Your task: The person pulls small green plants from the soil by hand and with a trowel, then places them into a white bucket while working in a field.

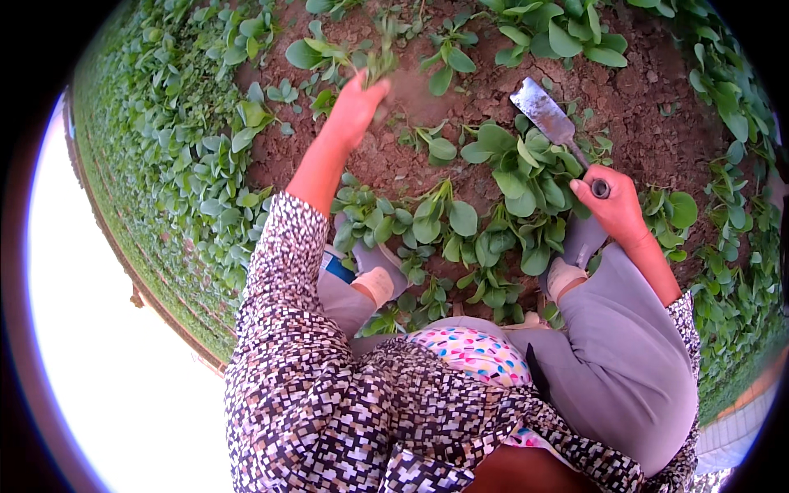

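My left hand (357, 111) is closed on a small bunch of green plants (383, 52), blurred by motion, above the brown soil (404, 92). In my right hand (613, 200) is the handle of a hand trowel (545, 112), its worn metal blade pointing up and to the left. Beside that blade grows a cluster of leafy green plants (524, 163). A smaller seedling (447, 58) stands in the soil to the right of my left hand. The roots of the held bunch cannot be made out.
Leafy plants (444, 215) grow between my shoes (379, 265). A dense green bed (185, 154) spreads along the left, and more plants (733, 203) line the right. Larger plants (561, 31) stand at the top. A blue and white object (338, 266) lies partly hidden near my left leg.
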A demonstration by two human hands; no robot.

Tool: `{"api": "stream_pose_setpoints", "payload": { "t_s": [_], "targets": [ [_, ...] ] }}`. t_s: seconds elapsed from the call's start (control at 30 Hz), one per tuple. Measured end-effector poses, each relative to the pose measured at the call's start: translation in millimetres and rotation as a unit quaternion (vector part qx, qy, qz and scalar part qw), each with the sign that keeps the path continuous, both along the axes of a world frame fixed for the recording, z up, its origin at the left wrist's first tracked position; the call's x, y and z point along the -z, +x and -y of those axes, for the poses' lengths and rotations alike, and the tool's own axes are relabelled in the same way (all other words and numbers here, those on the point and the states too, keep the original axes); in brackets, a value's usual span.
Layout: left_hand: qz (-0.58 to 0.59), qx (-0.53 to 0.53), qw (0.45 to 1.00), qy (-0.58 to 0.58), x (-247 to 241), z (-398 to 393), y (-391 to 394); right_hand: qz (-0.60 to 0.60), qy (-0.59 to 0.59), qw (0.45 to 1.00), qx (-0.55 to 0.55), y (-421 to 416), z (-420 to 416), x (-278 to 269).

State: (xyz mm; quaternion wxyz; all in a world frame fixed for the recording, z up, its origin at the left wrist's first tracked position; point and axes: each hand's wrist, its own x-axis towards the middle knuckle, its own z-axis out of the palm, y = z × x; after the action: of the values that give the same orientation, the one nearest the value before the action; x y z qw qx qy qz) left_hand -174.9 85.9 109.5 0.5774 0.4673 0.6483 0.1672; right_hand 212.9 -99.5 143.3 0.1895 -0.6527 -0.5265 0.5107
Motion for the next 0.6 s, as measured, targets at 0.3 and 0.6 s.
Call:
{"api": "stream_pose_setpoints", "payload": {
  "t_s": [0.3, 0.6],
  "targets": [
    [-0.420, 0.179, 0.885, 0.090, 15, 44, 16, -0.003, -0.012, 1.000, -0.004, -10, -1, 1],
    [-0.413, 0.283, 0.861, 0.095, 30, 17, 7, -0.004, 0.005, 1.000, -0.005, -7, -1, 3]
  ]
}}
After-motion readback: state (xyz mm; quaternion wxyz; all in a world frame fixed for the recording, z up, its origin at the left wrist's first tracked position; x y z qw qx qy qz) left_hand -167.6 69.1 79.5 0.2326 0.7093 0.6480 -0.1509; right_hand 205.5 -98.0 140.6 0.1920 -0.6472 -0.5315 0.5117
